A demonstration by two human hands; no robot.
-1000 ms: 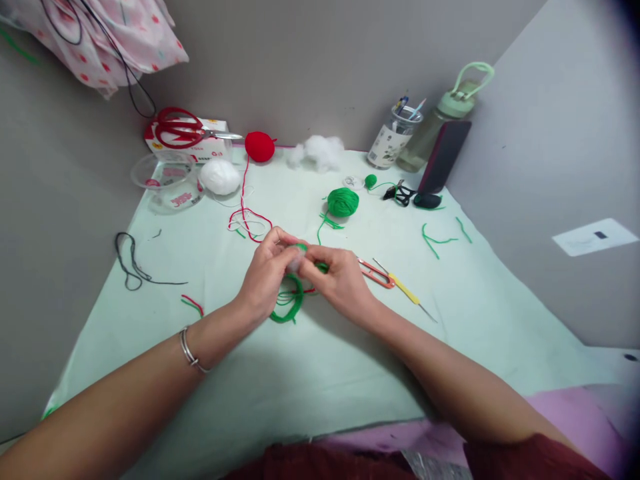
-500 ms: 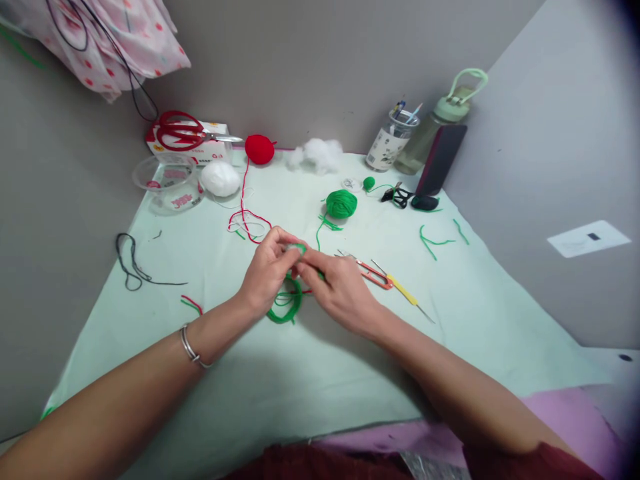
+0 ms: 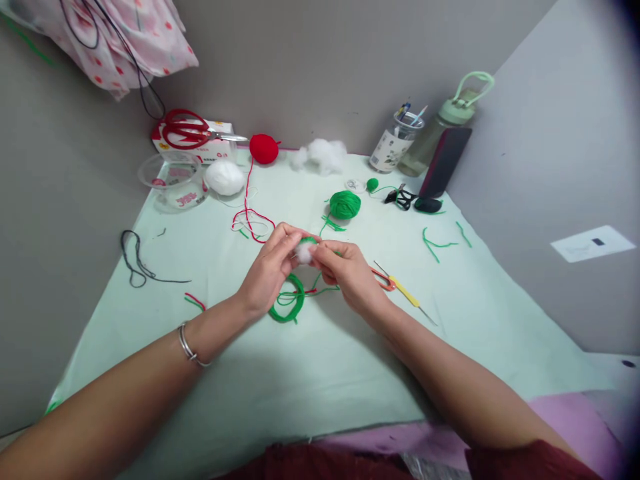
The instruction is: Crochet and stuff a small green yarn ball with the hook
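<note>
My left hand (image 3: 270, 270) and my right hand (image 3: 350, 273) meet above the middle of the pale green cloth (image 3: 320, 360). Both pinch a small green crocheted piece with a tuft of white stuffing (image 3: 304, 251) showing between the fingertips. Green yarn trails from it down to a loose green coil (image 3: 287, 303) lying under my left hand. A green yarn ball (image 3: 345, 204) sits just beyond my hands. Orange thread snips (image 3: 383, 280) lie beside my right hand, partly hidden by it.
A yellow-handled crochet hook (image 3: 406, 293) lies right of the snips. At the back stand a red yarn ball (image 3: 264, 148), white yarn ball (image 3: 225, 177), stuffing (image 3: 323, 153), red scissors (image 3: 185, 129) on a box, a plastic bowl (image 3: 170, 180), a pen jar (image 3: 397, 143) and a bottle (image 3: 445, 127).
My hands have lifted slightly and shifted right. The white stuffing now shows plainly between my fingertips, where before mostly green showed.
</note>
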